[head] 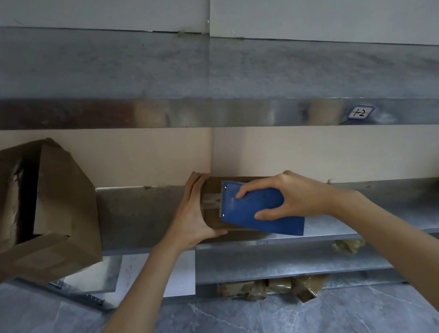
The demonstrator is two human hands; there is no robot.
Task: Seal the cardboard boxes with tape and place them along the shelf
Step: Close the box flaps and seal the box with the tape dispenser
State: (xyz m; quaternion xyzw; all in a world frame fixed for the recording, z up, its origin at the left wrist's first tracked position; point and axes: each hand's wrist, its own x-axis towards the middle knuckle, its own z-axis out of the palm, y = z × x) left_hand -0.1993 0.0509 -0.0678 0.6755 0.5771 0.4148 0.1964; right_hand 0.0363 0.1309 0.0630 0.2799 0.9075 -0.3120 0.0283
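I'm holding the box [211, 188] on the shelf [141, 217] by its left end with my left hand [193, 213]; right fingers [249, 190] are clamping the tape dispenser [256, 206] on top, tape [211, 202] running leftward lengthwise.

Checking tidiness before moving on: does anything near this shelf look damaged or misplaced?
Yes. The large box at left gapes open with crumpled flaps, and wadded brown scraps lie under the shelf.
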